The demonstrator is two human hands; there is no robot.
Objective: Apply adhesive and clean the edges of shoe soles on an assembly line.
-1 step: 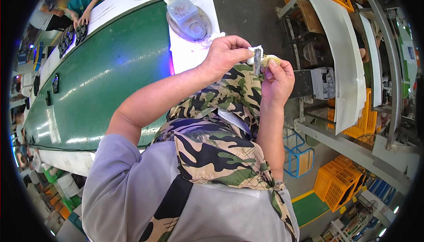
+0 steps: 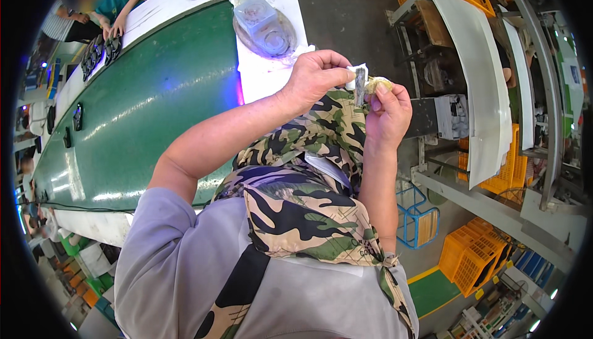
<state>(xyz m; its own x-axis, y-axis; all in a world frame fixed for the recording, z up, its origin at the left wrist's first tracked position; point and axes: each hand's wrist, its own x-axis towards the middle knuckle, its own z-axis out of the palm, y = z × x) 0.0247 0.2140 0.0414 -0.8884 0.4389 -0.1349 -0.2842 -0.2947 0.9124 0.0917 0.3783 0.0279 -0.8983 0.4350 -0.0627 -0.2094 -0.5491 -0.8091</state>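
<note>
— Hands, pose?
— Left hand [image 2: 316, 77] raised in front of chest, forearm bare, running up from lower left across camouflage apron [image 2: 296, 203]. Fingers curled, thumb and forefinger pinched on small white-and-grey part [image 2: 358, 82], held upright. Right hand [image 2: 389, 113] raised just beside, forearm near vertical, palm turned toward left hand, fingertips closed on pale yellowish piece [image 2: 378, 84].

— Part and piece, relation?
— Touching, piece pressed against right side of part; both held in air above apron, right of white table edge [image 2: 272, 79]. Exact shape of either too small to tell.

— Surroundings, left?
— Green conveyor belt [image 2: 142, 110] running from upper right to lower left, white border on each side. Dark small items [image 2: 102, 51] along far edge. Clear plastic bag [image 2: 264, 27] lying on white end of table, just above left hand, apart from it. Another person's hands [image 2: 111, 29] at far side of belt, upper left.

— Surroundings, right?
— Metal racks [image 2: 494, 197] with long white curved panels [image 2: 475, 85] leaning in them; orange crates [image 2: 472, 255] on lower shelves and floor; blue wire frame [image 2: 417, 215] beside right forearm.
</note>
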